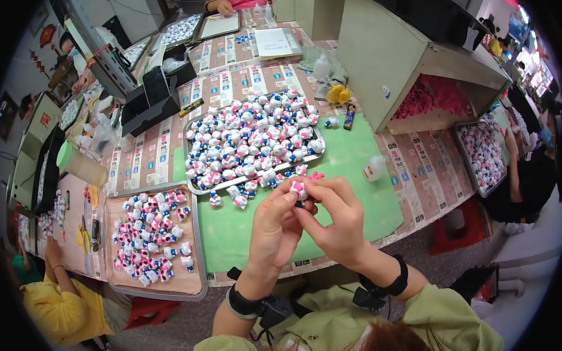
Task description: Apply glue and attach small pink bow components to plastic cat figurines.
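One figurine (299, 189) is held between left hand (273, 226) and right hand (339, 218).

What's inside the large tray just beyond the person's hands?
The tray holds a crowded heap of small white figurines with pink and blue parts. Only the upper ones show; any buried lower down, and most of the tray's bottom, are covered.

From here, the held figurine (299, 188) looks white and pink; the tray's figurines (264, 123) add blue. The mat (348, 151) is plain green, the tablecloth (413, 161) pinkish-brown with paler printed bands, the shirt (447, 318) olive-green.
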A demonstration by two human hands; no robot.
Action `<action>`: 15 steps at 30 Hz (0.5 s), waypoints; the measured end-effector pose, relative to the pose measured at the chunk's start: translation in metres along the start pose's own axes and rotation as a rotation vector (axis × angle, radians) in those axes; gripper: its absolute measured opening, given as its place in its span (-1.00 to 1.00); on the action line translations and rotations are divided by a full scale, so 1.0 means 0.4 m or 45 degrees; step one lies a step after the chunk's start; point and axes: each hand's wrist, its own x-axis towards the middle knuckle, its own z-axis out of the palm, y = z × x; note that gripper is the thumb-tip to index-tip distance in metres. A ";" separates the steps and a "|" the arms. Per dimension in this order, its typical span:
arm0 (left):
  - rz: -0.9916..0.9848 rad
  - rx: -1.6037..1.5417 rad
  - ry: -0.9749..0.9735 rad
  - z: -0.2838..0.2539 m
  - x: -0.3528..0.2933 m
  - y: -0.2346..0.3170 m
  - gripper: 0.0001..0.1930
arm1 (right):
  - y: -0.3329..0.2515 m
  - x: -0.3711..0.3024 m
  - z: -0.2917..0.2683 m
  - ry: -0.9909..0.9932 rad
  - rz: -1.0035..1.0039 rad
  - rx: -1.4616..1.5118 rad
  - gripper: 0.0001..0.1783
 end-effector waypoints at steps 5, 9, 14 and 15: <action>0.221 0.235 0.076 0.010 -0.007 -0.010 -0.70 | 0.015 -0.013 0.001 -0.061 0.201 0.270 -0.58; 0.406 0.577 0.126 0.023 -0.032 -0.013 -0.64 | 0.037 -0.015 0.001 -0.096 0.388 0.696 -0.60; 0.457 0.615 0.134 0.027 -0.038 -0.002 -0.61 | 0.038 -0.017 0.002 -0.160 0.417 0.802 -0.65; 0.460 0.591 0.135 0.028 -0.033 -0.006 -0.61 | 0.037 -0.015 -0.001 -0.161 0.430 0.784 -0.66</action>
